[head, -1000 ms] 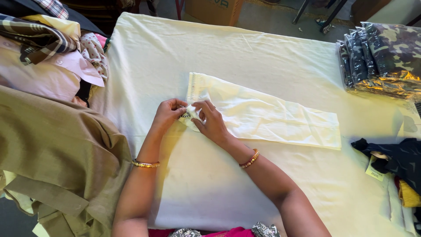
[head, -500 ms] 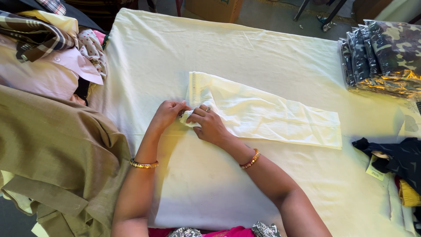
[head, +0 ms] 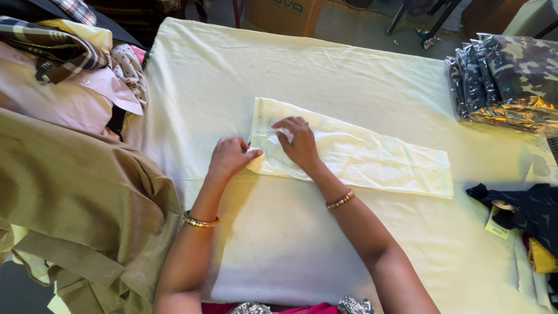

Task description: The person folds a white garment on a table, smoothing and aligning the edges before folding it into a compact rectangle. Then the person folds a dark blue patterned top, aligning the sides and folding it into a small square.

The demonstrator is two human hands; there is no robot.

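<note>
Left hand point(head: 228, 157) pinching folded cloth point(head: 372, 154) end | right hand point(head: 299, 142) pressing flat, holding nothing | risk: fold slips if pinch loosens mid-table point(head: 232, 75)

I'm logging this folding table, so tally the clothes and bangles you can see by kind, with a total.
Pale yellow folded garment under both hands: 1
Bagged camouflage garments, stack: at least 3
Olive-brown garment: 1
Dark navy garment with tag: 1
Gold bangles, one per wrist: 2
Total: at least 8; the heap at far left is too jumbled to count.
</note>
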